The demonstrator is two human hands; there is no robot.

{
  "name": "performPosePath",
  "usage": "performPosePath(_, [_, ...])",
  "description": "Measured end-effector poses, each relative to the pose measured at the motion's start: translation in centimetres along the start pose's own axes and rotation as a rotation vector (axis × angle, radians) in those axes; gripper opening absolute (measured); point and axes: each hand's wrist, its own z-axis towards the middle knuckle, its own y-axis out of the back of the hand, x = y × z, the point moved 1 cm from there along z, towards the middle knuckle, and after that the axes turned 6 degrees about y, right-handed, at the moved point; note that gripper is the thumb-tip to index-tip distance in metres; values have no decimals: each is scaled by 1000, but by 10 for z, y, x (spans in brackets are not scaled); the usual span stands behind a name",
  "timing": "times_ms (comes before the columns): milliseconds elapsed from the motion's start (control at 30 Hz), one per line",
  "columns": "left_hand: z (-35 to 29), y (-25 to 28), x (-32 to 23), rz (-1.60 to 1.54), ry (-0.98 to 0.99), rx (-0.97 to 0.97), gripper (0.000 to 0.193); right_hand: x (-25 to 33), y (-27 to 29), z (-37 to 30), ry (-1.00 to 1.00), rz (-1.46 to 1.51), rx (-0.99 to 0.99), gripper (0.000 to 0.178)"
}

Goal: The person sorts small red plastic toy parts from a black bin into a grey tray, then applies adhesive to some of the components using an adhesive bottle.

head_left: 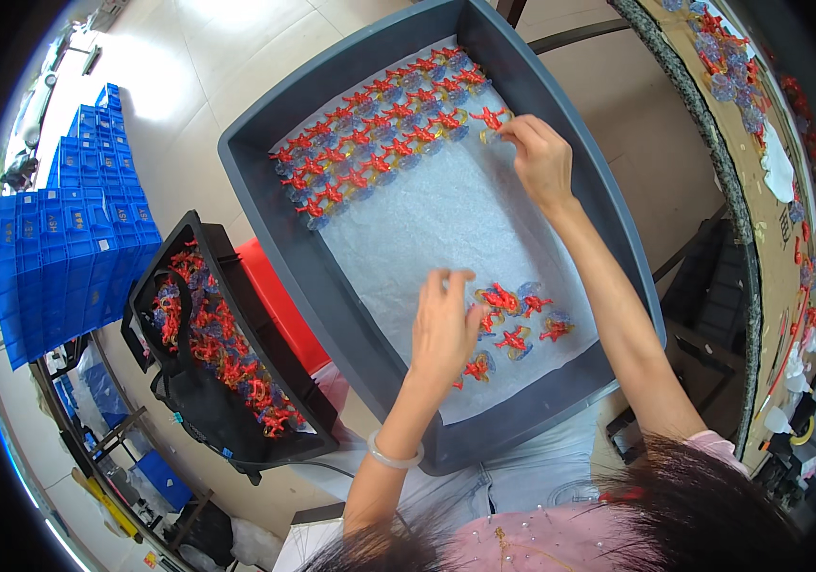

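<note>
A large grey plastic tray (341, 286) lies in front of me, lined with white paper (427, 229). Rows of small red plastic figures (398, 112) with clear purple and yellow parts cover its far end. At the end of the nearest row, my right hand (543, 162) pinches the edge of one red and yellow figure (490, 118); its fingertips partly hide the piece. My left hand (441, 329) hovers over the paper with thumb and fingers apart, holding nothing that shows. Right beside it is a loose group of similar figures (515, 340) near the tray's close end.
To the left, a black bin (317, 410) full of the same figures stands beside something red (270, 296), with a black bag (208, 410) over its side. Blue crates (74, 248) are stacked farther left. At right is a workbench (713, 124) with more pieces on it.
</note>
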Motion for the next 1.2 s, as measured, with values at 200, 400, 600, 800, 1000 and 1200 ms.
performPosePath(200, [-27, -11, 17, 163, 79, 249, 51, -24, -37, 14, 23, 17, 84, 16])
performPosePath(400, [-22, -16, 18, 123, 224, 327, 56, -36, -50, 10, -23, 39, 116, 19])
performPosePath(600, [-21, -23, 28, 68, 255, 379, 54, -37, -53, 8, -37, 59, 139, 22])
performPosePath(800, [-26, -25, 30, 92, 131, 307, 58, -1, -10, -4, -135, 116, 32, 27])
performPosePath(1000, [-23, -24, 32, 120, 262, 358, 49, 50, 76, -71, -192, 372, 700, 31])
performPosePath(1200, [-23, -18, 41, 277, 201, 234, 43, 99, 93, -120, -140, 301, 808, 43])
